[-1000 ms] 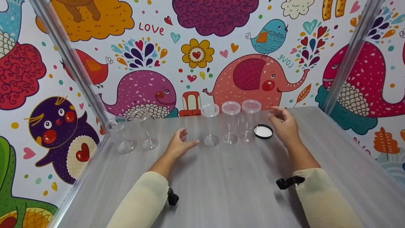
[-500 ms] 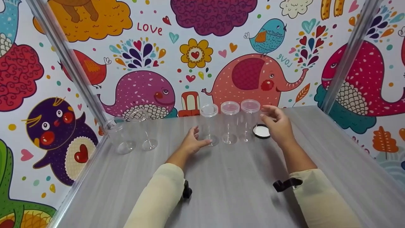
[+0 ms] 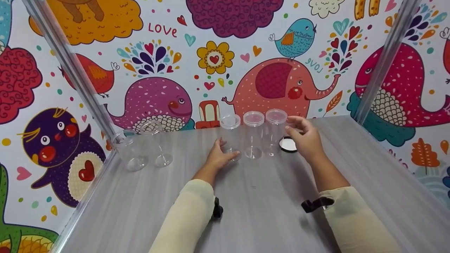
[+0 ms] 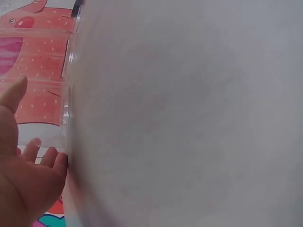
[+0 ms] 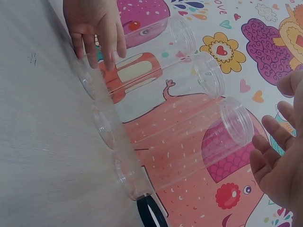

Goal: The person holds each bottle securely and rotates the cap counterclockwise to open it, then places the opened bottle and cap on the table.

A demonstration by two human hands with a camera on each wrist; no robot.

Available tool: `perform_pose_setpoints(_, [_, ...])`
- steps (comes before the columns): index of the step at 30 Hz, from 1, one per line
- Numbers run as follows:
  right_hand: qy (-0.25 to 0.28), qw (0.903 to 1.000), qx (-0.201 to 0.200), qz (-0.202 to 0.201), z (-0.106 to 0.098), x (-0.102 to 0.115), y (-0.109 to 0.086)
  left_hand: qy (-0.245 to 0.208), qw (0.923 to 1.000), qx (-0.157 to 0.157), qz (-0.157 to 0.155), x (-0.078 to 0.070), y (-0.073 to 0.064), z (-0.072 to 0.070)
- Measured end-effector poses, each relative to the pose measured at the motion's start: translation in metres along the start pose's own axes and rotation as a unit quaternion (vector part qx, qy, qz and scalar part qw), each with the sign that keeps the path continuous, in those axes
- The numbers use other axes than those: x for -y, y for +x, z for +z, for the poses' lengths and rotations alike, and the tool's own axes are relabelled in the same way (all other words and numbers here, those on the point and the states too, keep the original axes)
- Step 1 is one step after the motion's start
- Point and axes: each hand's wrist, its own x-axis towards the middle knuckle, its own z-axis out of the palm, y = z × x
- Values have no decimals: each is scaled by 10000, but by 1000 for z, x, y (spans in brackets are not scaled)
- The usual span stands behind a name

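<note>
Three clear plastic jars stand upright in a close row in the head view: a left jar [image 3: 230, 136], a middle jar [image 3: 253, 135] and a right jar [image 3: 275, 133]. My left hand [image 3: 218, 156] is at the lower left side of the left jar, thumb across its front and fingers beside it. Beside the top of the right jar is my right hand [image 3: 306, 139], palm facing the row and fingers loosely bent. In the right wrist view, the right hand's fingertips [image 5: 258, 142] come right at that jar's rim. Neither hand is curled round a jar.
Two more clear jars, an outer one [image 3: 133, 154] and an inner one [image 3: 160, 147], stand at the table's left side. A black-rimmed white lid [image 3: 288, 144] lies right of the row. Patterned walls [image 3: 214, 21] enclose the grey table [image 3: 260, 211] at back and sides.
My left hand has moved right, up to the left jar of the row. My right hand has shifted left to the right jar. The jars stand as before.
</note>
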Motion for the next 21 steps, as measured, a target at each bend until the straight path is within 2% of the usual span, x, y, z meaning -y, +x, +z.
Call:
perform_pose_setpoints(7, [75,9999,34,-86,-1,1,0,-129,9996,-57,-250,-2,-1,-2])
perform_pose_setpoints(10, [107,9999,89,-71,0,3,-1,-217,9995,-17,-232,-3,-5,-6])
perform_pose_setpoints(21, [125,9996,265,-14,-2,7,-3,-694,9962,-1,529,-7,-31,-22])
